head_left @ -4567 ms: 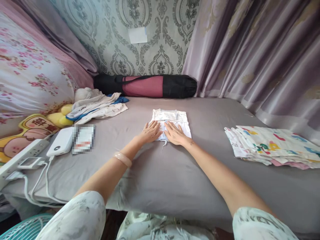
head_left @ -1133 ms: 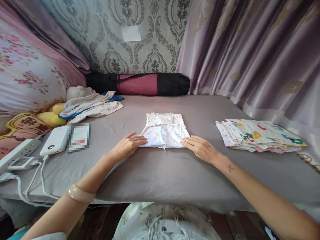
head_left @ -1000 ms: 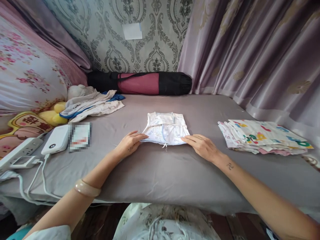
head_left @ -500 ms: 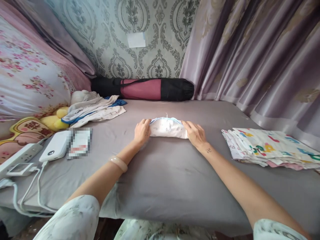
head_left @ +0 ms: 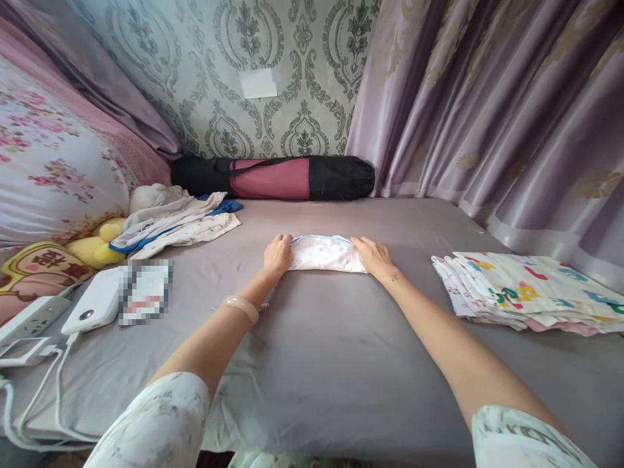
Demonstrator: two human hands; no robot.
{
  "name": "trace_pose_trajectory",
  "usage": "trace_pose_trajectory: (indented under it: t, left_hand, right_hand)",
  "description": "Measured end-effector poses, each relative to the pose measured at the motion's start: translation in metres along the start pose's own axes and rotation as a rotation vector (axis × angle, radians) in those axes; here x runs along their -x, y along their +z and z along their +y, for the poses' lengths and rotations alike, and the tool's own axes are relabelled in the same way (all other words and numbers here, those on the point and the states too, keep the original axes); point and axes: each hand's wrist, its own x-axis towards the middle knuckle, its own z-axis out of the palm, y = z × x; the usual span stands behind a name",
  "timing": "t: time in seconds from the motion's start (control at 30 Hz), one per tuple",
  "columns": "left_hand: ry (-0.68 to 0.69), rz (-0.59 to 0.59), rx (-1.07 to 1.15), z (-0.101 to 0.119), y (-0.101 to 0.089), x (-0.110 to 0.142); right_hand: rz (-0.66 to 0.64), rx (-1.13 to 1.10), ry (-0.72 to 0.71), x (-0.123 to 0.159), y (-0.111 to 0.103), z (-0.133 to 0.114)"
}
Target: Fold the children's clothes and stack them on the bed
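A small white cloth garment with a faint print and light-blue edging lies folded into a low strip on the grey bed sheet. My left hand grips its left end, fingers curled over the far edge. At the opposite end my right hand has hold of the cloth, thumb side toward the middle. The fingertips of both hands are partly hidden behind the fabric.
Folded printed cloths are stacked at the right. Loose clothes lie at the back left near a yellow plush toy. A power bank and power strip with cables sit at left. A black-and-pink rolled bag lies along the wall.
The cloth's upper edge has become flatter and straighter, and the white tag-like bit sticking up from it no longer shows. Both hands stay on the ends. The camera view has shifted slightly.
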Motion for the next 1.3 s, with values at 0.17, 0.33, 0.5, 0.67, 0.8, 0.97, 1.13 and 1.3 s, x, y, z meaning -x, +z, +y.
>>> trace_pose_trajectory:
  t: [0.17, 0.33, 0.5, 0.67, 0.8, 0.97, 1.13, 1.3]
  left_hand:
    - [-0.114, -0.001, 0.123, -0.008, 0.007, -0.015]
    - [-0.201, 0.02, 0.113, -0.009, 0.006, -0.023]
    - [0.138, 0.089, 0.013, 0.009, 0.006, -0.029]
    - [0.32, -0.146, -0.027, 0.031, 0.012, -0.038]
    - [0.331, -0.188, -0.062, 0.035, 0.015, -0.039]
    - [0.323, -0.098, -0.051, 0.034, 0.017, -0.037]
    - [0.323, 0.019, -0.003, 0.032, 0.017, -0.03]
    - [0.401, 0.069, 0.005, 0.027, 0.012, -0.017]
  right_hand:
    - [0.001, -0.215, 0.221, -0.012, 0.005, 0.01]
    - [-0.051, -0.165, 0.289, -0.023, -0.003, 0.009]
    - [0.046, -0.178, 0.029, -0.035, -0.011, -0.017]
    - [-0.019, -0.186, -0.061, -0.043, -0.006, -0.04]
    - [0.087, -0.164, -0.194, -0.037, -0.002, -0.041]
    - [0.16, -0.166, -0.39, -0.018, -0.001, -0.038]
    - [0.135, -0.228, -0.306, -0.008, -0.001, -0.039]
    - [0.049, -0.285, -0.249, -0.01, -0.003, -0.039]
